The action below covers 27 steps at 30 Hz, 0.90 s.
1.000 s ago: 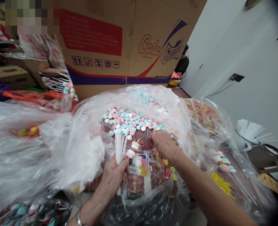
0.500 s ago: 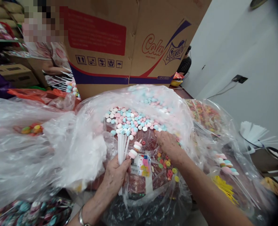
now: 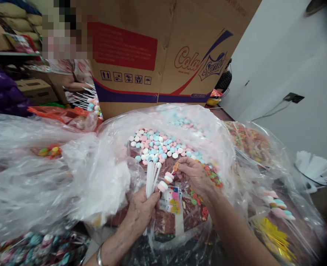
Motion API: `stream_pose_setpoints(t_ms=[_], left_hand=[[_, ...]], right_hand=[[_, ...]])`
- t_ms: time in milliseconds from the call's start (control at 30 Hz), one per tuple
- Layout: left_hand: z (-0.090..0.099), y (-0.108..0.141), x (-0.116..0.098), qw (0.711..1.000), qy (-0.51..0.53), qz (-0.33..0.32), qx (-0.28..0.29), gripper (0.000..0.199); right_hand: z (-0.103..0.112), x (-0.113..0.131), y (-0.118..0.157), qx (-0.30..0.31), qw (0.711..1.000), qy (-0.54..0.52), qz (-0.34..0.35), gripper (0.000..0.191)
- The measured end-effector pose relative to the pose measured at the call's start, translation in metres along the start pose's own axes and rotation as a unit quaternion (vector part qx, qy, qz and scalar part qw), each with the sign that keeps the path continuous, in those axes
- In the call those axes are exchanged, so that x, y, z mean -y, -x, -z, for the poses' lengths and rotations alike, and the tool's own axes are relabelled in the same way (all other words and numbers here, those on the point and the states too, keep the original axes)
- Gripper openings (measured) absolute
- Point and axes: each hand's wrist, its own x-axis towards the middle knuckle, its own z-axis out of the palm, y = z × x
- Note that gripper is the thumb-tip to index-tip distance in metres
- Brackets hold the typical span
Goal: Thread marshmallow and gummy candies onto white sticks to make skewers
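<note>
My left hand [image 3: 143, 207] is closed around a bundle of white sticks [image 3: 151, 176] standing upright. It also grips a stick threaded with pink and white marshmallows [image 3: 163, 186], tilted to the right. My right hand [image 3: 195, 175] pinches an orange gummy ring [image 3: 176, 167] at the upper tip of that stick; whether the tip passes through it I cannot tell. Loose pink, blue and white marshmallow pieces [image 3: 157, 144] lie spread beyond both hands. Below my right wrist are coloured gummy rings [image 3: 193, 201]. A printed packet [image 3: 174, 201] lies under the marshmallow stick.
A large cardboard box [image 3: 130, 87] stands at the back, behind a clear plastic bag [image 3: 113, 129] of marshmallows. Finished marshmallow sticks [image 3: 279, 203] and yellow ties [image 3: 274, 236] lie at right. White sticks [image 3: 313, 166] stand by the wall. Another person [image 3: 74, 75] is at back left.
My right hand has come left from the edge of the marshmallow pile to the stick's tip, now with an orange gummy ring in its fingers. My left hand keeps its grip. The view has shifted slightly.
</note>
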Motion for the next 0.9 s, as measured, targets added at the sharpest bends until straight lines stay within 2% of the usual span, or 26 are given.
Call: stream_pose_setpoints(t_ms=[100, 233, 367, 467, 633, 700, 767, 900], left_hand=[[0.001, 0.0, 0.001, 1.0, -0.017, -0.011, 0.008, 0.024], [0.003, -0.001, 0.003, 1.0, -0.016, -0.016, 0.007, 0.025], [0.003, 0.0, 0.001, 0.999, -0.026, -0.019, 0.007, 0.026], [0.002, 0.002, -0.003, 0.999, -0.037, -0.022, 0.001, 0.026], [0.001, 0.003, -0.004, 0.999, -0.031, -0.013, -0.001, 0.025], [0.0, 0.002, -0.004, 1.0, -0.026, -0.01, -0.006, 0.025], [0.0, 0.001, -0.004, 1.0, -0.018, -0.009, -0.007, 0.024], [0.0, 0.001, -0.003, 1.0, -0.013, -0.009, -0.001, 0.026]], right_hand=[[0.006, -0.002, -0.004, -0.046, 0.989, 0.129, 0.06, 0.024], [0.02, -0.002, -0.007, -0.105, 0.91, 0.383, 0.122, 0.015], [0.026, -0.006, -0.01, -0.09, 0.847, 0.511, 0.111, 0.013], [0.026, -0.008, -0.013, -0.051, 0.821, 0.555, 0.124, 0.011], [0.033, 0.001, -0.012, -0.052, 0.846, 0.52, 0.104, 0.014], [0.037, 0.005, -0.011, -0.038, 0.847, 0.521, 0.096, 0.016], [0.04, 0.007, -0.011, -0.018, 0.831, 0.549, 0.088, 0.015], [0.042, 0.001, -0.016, 0.002, 0.773, 0.629, 0.081, 0.015]])
